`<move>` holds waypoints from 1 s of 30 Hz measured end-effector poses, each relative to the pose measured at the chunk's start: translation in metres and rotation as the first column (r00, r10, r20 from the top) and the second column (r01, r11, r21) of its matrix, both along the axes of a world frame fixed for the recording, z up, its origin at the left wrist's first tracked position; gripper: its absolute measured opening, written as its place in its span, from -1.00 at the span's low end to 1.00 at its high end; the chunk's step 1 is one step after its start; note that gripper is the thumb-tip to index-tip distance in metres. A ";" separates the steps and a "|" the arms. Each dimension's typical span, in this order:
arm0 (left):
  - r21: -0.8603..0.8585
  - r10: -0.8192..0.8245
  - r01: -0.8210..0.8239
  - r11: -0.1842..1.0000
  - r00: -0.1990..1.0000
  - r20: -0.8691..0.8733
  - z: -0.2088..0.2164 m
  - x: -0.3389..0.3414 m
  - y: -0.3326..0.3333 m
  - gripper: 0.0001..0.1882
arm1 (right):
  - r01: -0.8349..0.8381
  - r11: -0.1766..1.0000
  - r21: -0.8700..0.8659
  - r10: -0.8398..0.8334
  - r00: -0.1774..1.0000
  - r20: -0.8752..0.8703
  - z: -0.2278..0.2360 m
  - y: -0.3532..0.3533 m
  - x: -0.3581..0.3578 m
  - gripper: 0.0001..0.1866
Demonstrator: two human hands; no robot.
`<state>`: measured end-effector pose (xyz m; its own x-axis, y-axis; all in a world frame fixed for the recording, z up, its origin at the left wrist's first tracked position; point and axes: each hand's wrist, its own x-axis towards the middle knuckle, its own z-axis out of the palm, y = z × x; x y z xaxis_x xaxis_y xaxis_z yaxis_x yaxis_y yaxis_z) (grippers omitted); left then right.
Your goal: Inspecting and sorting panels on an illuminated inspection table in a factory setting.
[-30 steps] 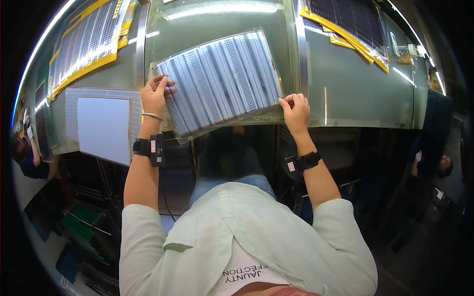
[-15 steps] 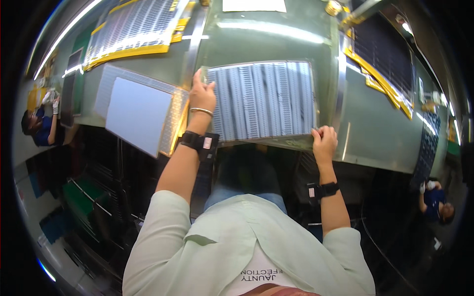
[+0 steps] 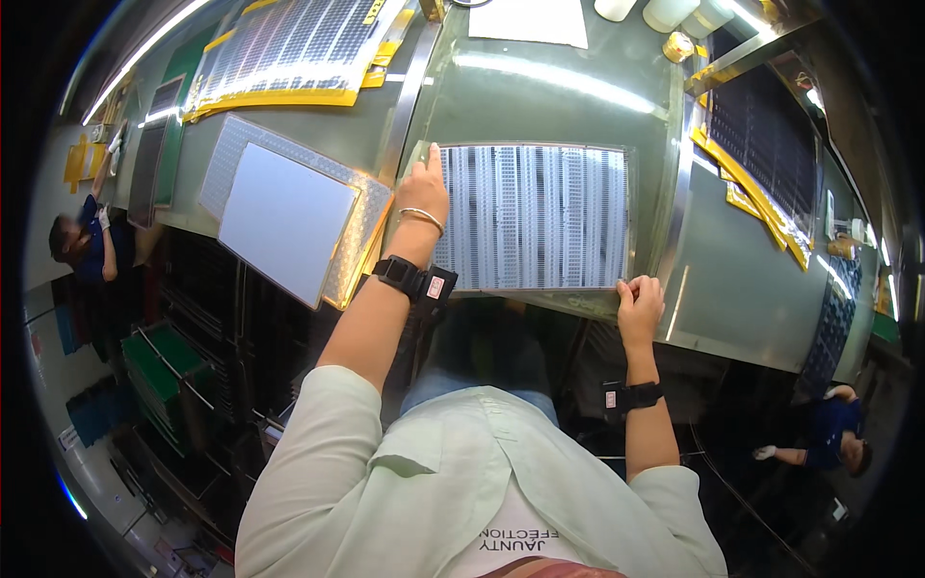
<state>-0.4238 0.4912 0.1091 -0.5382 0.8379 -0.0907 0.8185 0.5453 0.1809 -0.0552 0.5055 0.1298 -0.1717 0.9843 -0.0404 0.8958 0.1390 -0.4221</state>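
A flat rectangular sheet [image 3: 535,217] with silvery-blue stripes and rows of small dark marks lies in front of me on the green work table [image 3: 540,106]. At its far left corner is my left hand [image 3: 424,197], the index finger stretched along the edge and the other fingers bent in at the side; the thumb is mostly hidden. My right hand [image 3: 641,306] pinches the near right corner with thumb and fingertips. Left of my left hand, a plain pale blue-white panel [image 3: 286,222] rests on a larger textured translucent sheet [image 3: 371,207] with a yellow edge.
Yellow-edged patterned sheets [image 3: 289,58] are stacked at the far left; dark yellow-edged sheets [image 3: 761,154] lie at the right. A white sheet [image 3: 530,21], a tape roll [image 3: 677,46] and pale containers [image 3: 670,12] stand farther back. Co-workers are at the left [image 3: 92,236] and right [image 3: 833,433].
The striped sheet now sits straighter, with its reflections evened out. My left index finger has stretched out to the corner. The whole view has shifted slightly; both co-workers have moved their arms.
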 end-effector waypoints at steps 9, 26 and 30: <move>0.134 -0.138 0.202 0.970 0.916 -0.377 0.000 -0.002 -0.021 -0.52 | -0.457 0.837 0.300 0.367 0.877 0.310 0.004 0.101 -0.058 -0.47; -0.037 0.272 -0.718 0.695 0.215 0.938 -0.008 0.083 -0.157 -0.74 | -0.515 0.788 0.338 0.432 0.853 0.292 -0.023 0.133 -0.062 -0.47; 0.067 0.259 -0.714 0.697 0.338 0.905 -0.019 0.077 -0.167 -0.71 | -0.708 0.687 0.162 0.682 0.706 0.193 -0.007 0.041 -0.062 -0.24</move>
<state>-0.3463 0.3240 0.0906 -0.7244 0.5053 -0.4688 -0.2238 0.4709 0.8533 -0.1176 0.5462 0.1228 -0.8175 0.5693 0.0876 0.5429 0.8124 -0.2128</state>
